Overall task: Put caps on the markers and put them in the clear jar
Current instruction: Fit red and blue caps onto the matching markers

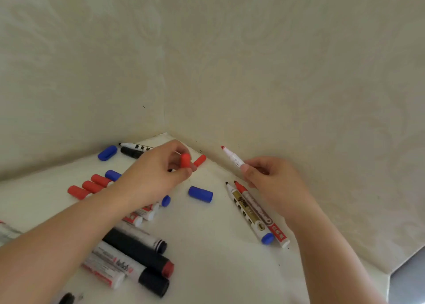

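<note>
My left hand (158, 168) pinches a red cap (185, 160) above the white table, near the corner of the walls. My right hand (273, 179) grips an uncapped red-tipped white marker (232, 156), its tip pointing up and left toward the cap; cap and tip are apart. Two uncapped markers, one gold (248, 214) and one red (259, 211), lie below my right hand. Loose caps lie around: a blue cap (200, 194), another blue cap (107, 153), a red cap (199, 160) by the wall. The clear jar is not in view.
Several capped markers (92, 186) lie in a row under my left forearm. Thick black and white markers (138, 253) lie near the front. An uncapped black marker (135, 146) lies by the left wall. Walls (253, 73) close the table on two sides; its edge (388, 278) shows at right.
</note>
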{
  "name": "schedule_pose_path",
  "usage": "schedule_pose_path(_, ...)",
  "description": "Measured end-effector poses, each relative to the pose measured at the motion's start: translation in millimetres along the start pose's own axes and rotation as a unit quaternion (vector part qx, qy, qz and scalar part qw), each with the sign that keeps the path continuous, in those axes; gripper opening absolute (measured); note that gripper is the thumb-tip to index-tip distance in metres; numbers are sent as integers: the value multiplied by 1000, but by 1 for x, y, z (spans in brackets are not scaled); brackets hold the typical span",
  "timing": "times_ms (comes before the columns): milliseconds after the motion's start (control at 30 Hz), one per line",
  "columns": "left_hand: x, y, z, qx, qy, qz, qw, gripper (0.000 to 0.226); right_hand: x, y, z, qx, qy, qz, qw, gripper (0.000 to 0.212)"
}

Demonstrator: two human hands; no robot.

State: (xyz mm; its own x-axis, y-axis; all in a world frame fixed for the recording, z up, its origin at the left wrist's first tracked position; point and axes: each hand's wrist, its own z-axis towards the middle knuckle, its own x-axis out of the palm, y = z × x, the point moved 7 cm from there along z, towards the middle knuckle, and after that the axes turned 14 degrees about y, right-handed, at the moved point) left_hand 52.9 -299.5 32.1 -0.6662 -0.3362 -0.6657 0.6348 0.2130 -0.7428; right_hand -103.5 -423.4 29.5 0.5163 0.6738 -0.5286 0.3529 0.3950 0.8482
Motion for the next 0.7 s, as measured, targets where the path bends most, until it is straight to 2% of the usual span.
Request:
schedule_pose_path(100,-5,17,-30,-12,-42,-235,971,11,14,8,1,-31,40,-22,998,7)
schedule_pose_path(233,-9,28,-48,28,-81,-373,924,16,28,24,-2,-94,62,-30,993,10)
schedule_pose_path(500,-10,30,-48,75,-39,-422,903,28,45,41,-10,-151,48,-70,985,17)
schedule_pose_path(700,-6,26,-49,93,-13,-373,923,28,50,45,-13,-173,41,-95,979,16)
